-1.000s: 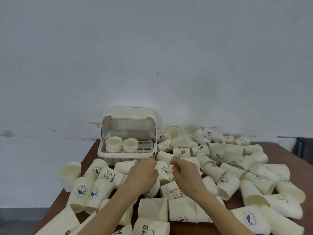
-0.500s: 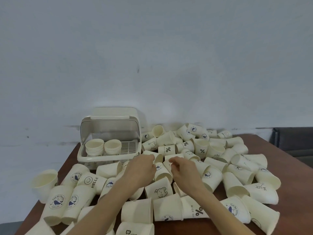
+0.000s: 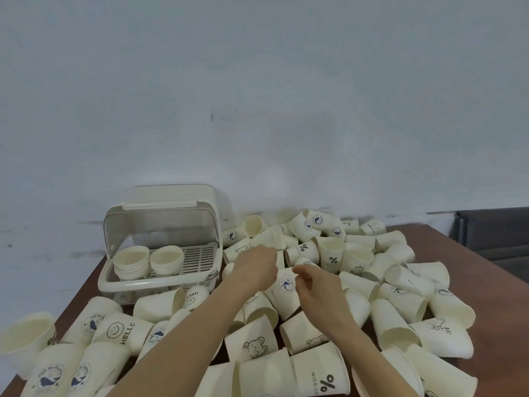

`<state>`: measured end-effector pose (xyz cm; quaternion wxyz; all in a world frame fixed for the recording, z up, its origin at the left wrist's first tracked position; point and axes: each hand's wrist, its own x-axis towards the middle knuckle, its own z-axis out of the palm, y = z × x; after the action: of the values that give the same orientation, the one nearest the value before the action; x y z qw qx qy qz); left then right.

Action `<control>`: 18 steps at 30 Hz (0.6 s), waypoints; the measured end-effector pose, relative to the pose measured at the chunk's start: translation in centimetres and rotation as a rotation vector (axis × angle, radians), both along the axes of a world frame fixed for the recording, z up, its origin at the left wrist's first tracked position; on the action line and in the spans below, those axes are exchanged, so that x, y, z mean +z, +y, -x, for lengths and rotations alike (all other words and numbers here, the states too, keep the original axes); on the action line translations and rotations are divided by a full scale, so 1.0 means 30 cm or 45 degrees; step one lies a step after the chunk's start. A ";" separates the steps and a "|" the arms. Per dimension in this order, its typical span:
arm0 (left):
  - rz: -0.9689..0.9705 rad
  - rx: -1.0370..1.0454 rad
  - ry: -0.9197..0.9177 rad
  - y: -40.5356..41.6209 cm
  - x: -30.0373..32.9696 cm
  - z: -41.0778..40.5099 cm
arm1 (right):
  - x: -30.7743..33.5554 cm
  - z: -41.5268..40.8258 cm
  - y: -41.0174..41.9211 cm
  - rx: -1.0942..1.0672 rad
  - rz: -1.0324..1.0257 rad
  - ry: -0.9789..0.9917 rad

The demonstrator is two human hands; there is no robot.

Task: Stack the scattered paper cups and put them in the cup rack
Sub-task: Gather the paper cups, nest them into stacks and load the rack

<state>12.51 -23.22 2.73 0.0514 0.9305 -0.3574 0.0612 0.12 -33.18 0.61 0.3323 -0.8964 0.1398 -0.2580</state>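
Several cream paper cups lie scattered on their sides across the brown table [image 3: 492, 285], some with whale, bear, "HELLO" or "%" prints. The white cup rack [image 3: 160, 286] stands at the back left with its clear lid up; inside are two short stacks of cups [image 3: 131, 260] [image 3: 167, 257]. My left hand [image 3: 254, 269] and my right hand [image 3: 317, 287] meet over the middle of the pile. Between them is a whale-logo cup [image 3: 286, 286]; my left hand's curled fingers hold its left side. My right thumb and forefinger pinch at its upper rim.
One cup [image 3: 25, 336] stands upright at the table's left edge. A pale wall runs right behind the rack and the pile. A dark seat [image 3: 492, 233] sits beyond the table's right corner. Bare table shows at the far right.
The view has swung right, so the rack and cups sit further left in frame. Both hands stayed close together over the pile's middle and now hold the whale-logo cup.
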 end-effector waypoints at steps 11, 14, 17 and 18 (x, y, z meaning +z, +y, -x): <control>-0.070 0.072 -0.124 -0.177 -0.108 -0.205 | -0.013 -0.056 -0.123 -0.043 -0.010 -0.038; -0.129 0.091 -0.155 -0.200 -0.121 -0.232 | -0.028 -0.065 -0.138 -0.048 -0.021 -0.042; -0.169 0.103 -0.192 -0.209 -0.127 -0.245 | -0.045 -0.064 -0.143 -0.062 -0.024 -0.039; -0.178 0.101 -0.207 -0.210 -0.126 -0.245 | -0.049 -0.062 -0.146 -0.068 -0.021 -0.038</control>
<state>19.86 -29.51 -1.06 -0.0451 0.9372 -0.3267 0.1135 2.00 -37.55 -0.85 0.3348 -0.8856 0.1610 -0.2788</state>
